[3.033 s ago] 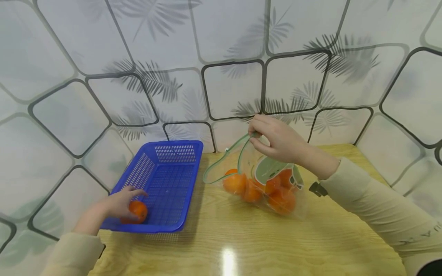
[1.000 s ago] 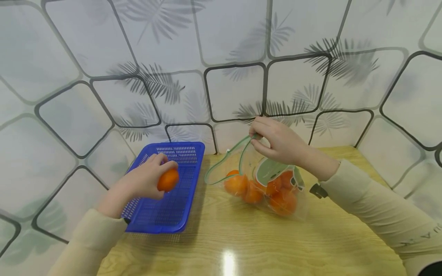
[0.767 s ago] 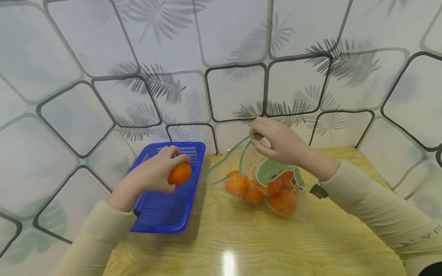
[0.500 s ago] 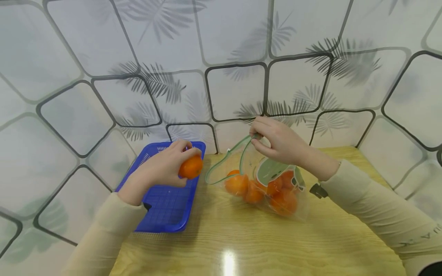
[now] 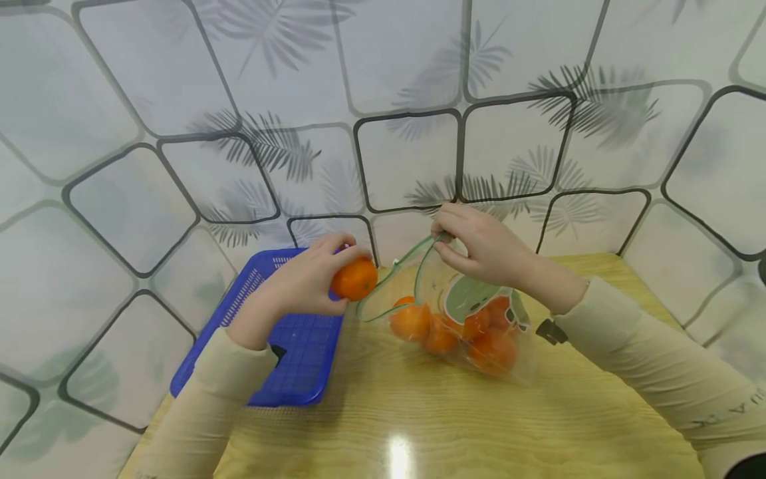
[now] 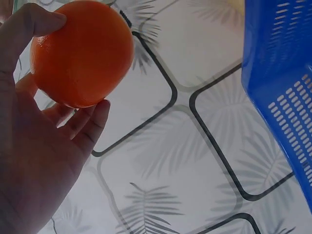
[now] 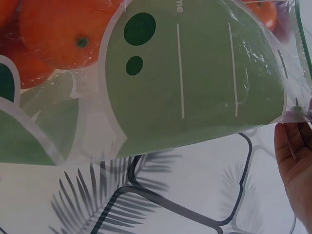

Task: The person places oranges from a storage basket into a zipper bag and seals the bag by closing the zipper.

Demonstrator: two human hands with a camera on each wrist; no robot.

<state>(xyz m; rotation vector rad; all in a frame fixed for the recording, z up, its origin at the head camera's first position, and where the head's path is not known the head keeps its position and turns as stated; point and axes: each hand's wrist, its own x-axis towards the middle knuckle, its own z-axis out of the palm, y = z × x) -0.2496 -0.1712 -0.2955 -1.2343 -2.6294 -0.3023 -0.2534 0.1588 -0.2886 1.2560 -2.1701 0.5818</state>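
My left hand (image 5: 305, 279) grips an orange (image 5: 356, 279) between thumb and fingers, right at the open mouth of a clear zip bag (image 5: 427, 283). In the left wrist view the orange (image 6: 83, 53) fills the grasp, thumb on one side and fingertips on the other. The bag's green-edged rim is pinched and held up by my right hand (image 5: 481, 243). Several oranges (image 5: 491, 349) lie inside the bag, partly behind its green printed label (image 5: 469, 296). The right wrist view shows that label (image 7: 195, 78) close up, with fingertips at the bag's corner.
A blue plastic basket (image 5: 326, 372) with slotted walls stands on the left, below my left forearm; no fruit shows in its visible part. The wooden table (image 5: 383, 426) meets a wall (image 5: 407, 159) patterned with leaves and outlines behind the bag.
My left hand picked the orange up from the basket's near left corner and carried it up and right to the bag's mouth. My right hand and the bag stay in place.
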